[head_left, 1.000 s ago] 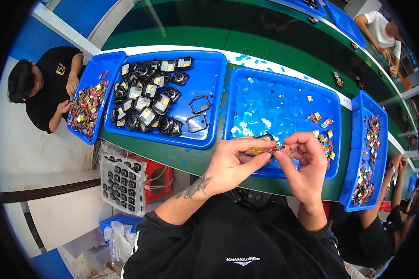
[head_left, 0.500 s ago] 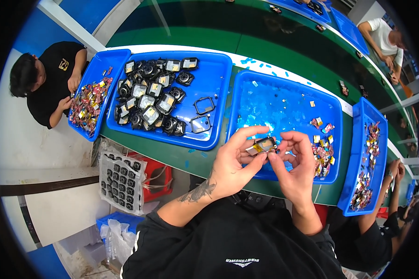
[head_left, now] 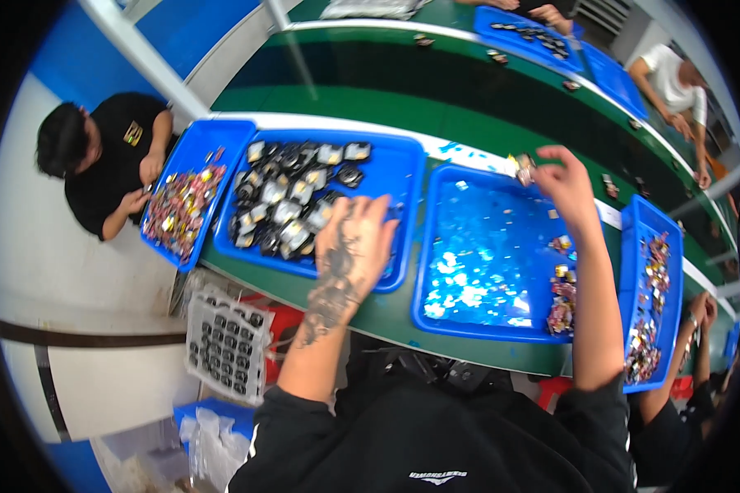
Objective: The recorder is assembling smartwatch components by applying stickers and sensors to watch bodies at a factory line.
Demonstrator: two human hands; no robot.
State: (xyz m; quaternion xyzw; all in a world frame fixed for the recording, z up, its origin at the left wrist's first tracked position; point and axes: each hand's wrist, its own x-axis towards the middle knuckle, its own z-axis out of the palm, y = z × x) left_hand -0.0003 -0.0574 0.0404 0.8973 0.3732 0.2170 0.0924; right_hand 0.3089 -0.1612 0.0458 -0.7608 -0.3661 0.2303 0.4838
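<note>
My left hand (head_left: 358, 238) reaches over the left blue tray (head_left: 407, 168), back uppermost and fingers apart, beside a heap of black watch cases (head_left: 288, 209) with pale inner faces. Its fingertips are smeared, and I see nothing held in them. My right hand (head_left: 566, 185) is stretched out past the far edge of the middle blue tray (head_left: 426, 271). At its fingertips is a small electronic module (head_left: 524, 169) with yellow and dark parts, blurred by motion. Shiny blue film pieces (head_left: 477, 271) cover much of the middle tray. Small modules (head_left: 562, 304) are piled along its right side.
A narrow tray of small parts (head_left: 181, 209) stands at the left beside a person in black (head_left: 123, 156). Another parts tray (head_left: 654, 296) is at the right. Beyond the white ledge runs a green conveyor belt (head_left: 370, 86). A moulded tray of black parts (head_left: 226, 341) hangs low left.
My hands have parted from around a small part over the middle tray. The left moved to the watch cases; the right moved away toward the belt with a module. The view has shifted slightly.
</note>
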